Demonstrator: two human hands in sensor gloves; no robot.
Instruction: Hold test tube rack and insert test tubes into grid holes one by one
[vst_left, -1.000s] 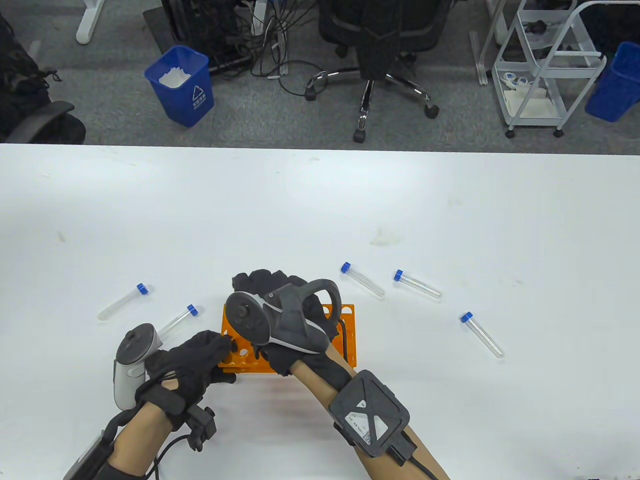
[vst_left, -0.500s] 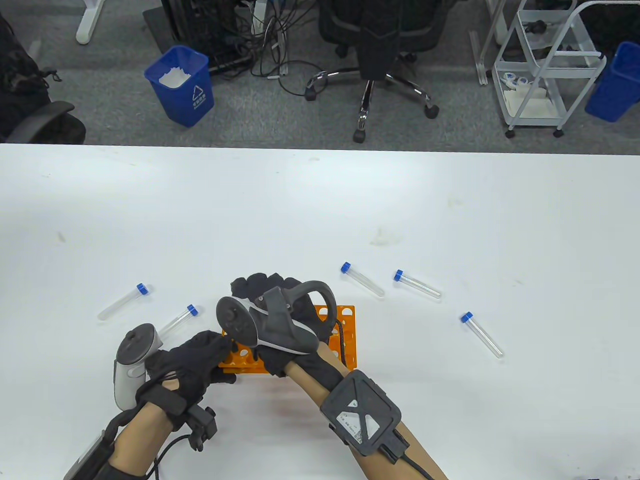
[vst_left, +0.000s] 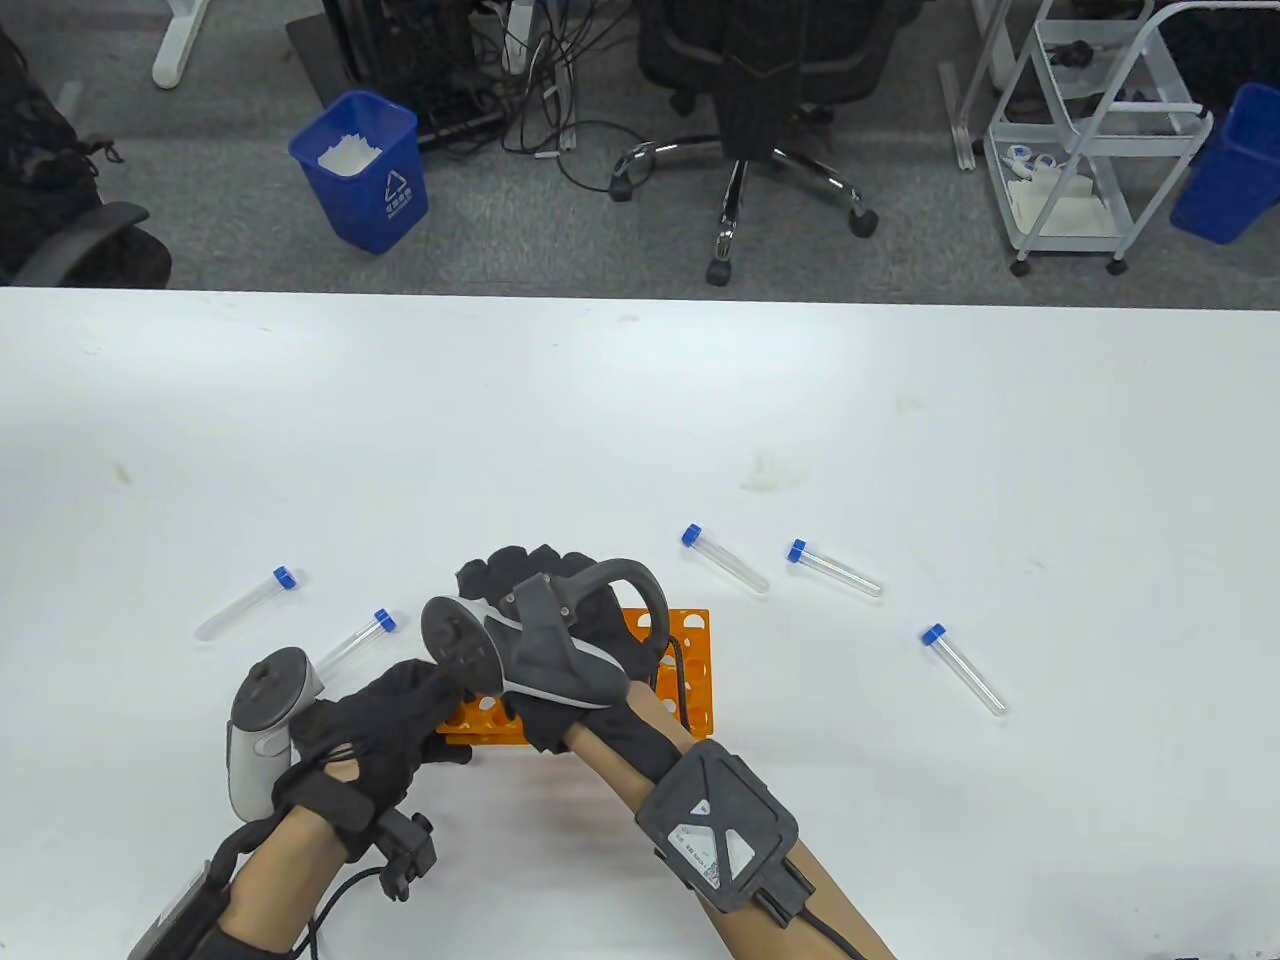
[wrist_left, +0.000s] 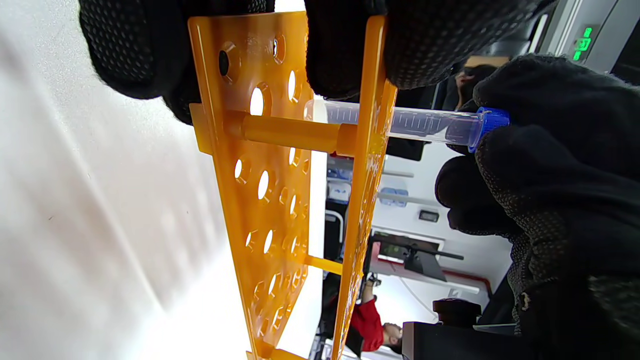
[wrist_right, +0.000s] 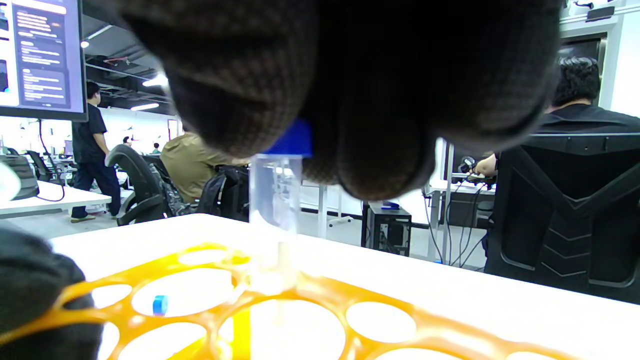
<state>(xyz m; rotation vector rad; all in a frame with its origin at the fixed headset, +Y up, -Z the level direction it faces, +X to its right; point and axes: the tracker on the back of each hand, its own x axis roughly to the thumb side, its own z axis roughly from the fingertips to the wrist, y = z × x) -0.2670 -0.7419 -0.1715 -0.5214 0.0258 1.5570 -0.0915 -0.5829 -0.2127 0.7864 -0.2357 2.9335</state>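
The orange test tube rack (vst_left: 690, 660) stands near the table's front edge. My left hand (vst_left: 400, 715) grips its left end; the left wrist view shows those fingers (wrist_left: 350, 50) on the rack's plates (wrist_left: 260, 200). My right hand (vst_left: 545, 600) is over the rack and pinches a clear test tube with a blue cap (wrist_left: 425, 122) by the cap end. The tube passes part way through a hole in the top plate. In the right wrist view the tube (wrist_right: 275, 195) hangs from my fingertips (wrist_right: 380, 150) into the rack (wrist_right: 300, 290).
Several blue-capped tubes lie loose on the white table (vst_left: 640, 400): two at the left (vst_left: 245, 603) (vst_left: 360, 640), three at the right (vst_left: 725, 560) (vst_left: 833, 567) (vst_left: 963, 668). Beyond the far edge are a blue bin (vst_left: 362, 170), an office chair (vst_left: 750, 100) and a white cart (vst_left: 1090, 130).
My right hand has shifted a little to the left over the rack, uncovering more of its right part. My left hand and the loose tubes have not moved.
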